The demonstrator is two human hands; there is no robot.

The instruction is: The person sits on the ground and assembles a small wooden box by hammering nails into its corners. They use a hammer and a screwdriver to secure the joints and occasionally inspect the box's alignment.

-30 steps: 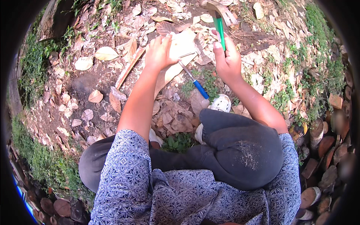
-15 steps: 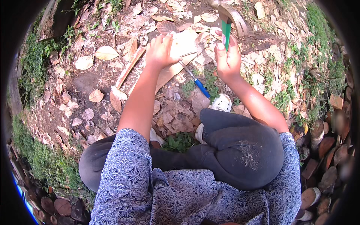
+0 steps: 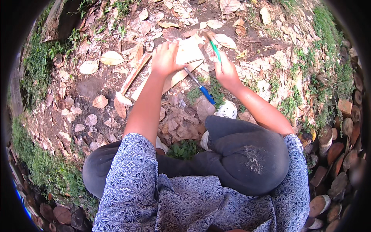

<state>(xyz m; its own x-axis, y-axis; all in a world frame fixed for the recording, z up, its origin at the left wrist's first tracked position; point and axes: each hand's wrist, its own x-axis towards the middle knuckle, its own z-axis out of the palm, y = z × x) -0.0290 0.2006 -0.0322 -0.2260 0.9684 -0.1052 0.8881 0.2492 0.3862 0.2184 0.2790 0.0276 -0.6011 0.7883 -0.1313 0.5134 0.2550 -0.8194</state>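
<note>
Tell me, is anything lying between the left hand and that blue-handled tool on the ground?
Nothing visible blocks it. The left hand rests on the pale wooden piece, and the blue-handled tool lies just right of the wrist on bare leaf litter. The right hand holds a green-handled tool.

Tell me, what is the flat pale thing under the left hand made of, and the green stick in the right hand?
The flat pale piece under the left hand looks like bare, matte wood, judging by its tan, splintery edges. The green-handled tool in the right hand seems to have a smooth plastic handle, evenly bright; its tip is unclear.
</note>
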